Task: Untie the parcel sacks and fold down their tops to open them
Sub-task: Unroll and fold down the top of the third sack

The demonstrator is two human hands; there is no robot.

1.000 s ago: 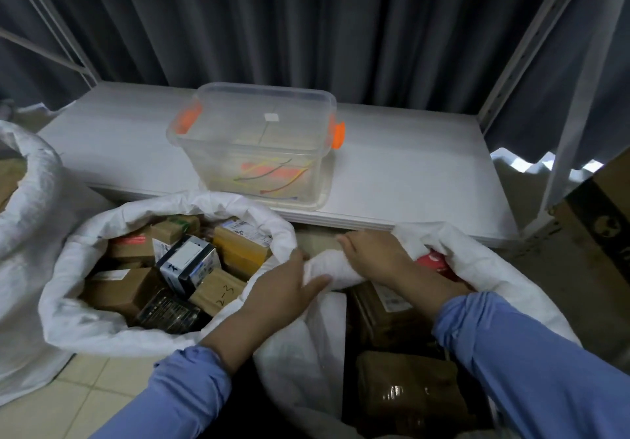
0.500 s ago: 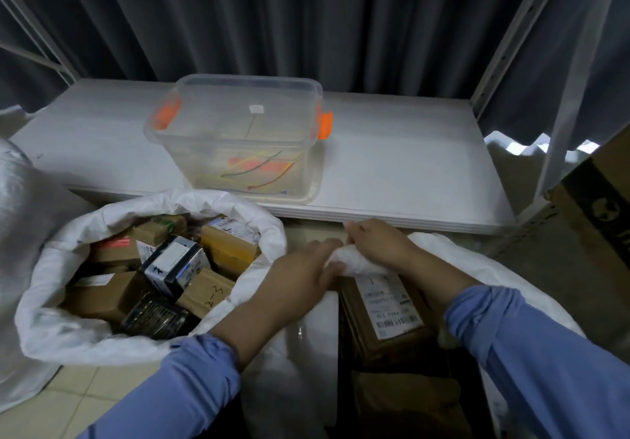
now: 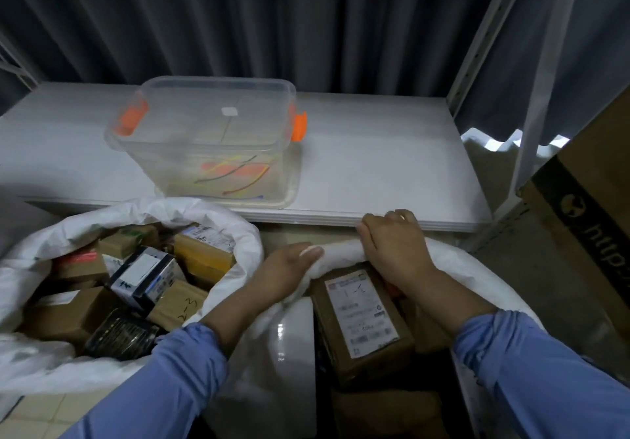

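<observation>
White woven fabric of the near sack is bunching under both hands, its top rim rolled outward between them. The left hand is gripping the rolled rim from the near side, fingers curled over the fabric and thumb tucked beneath. The right hand is lying palm down just beyond it, fingers hooked over the far edge of the same rim and pinching the cloth against the parcels below. Both forearms are reaching forward in blue sleeves, wrists bent slightly down.

Just beneath the right wrist a brown parcel with a white printed label is lying face up inside the sack, with darker parcels showing below it.

To the left of the left hand a second sack is sitting with its top already folded down, filled with small boxes, and its rim is touching the sack being worked on.

Beyond both hands a white shelf is carrying a clear plastic tub with orange clips and coloured ties inside. To the right of the right hand a large cardboard carton is standing close beside the sack. Dark curtains are hanging behind everything.
</observation>
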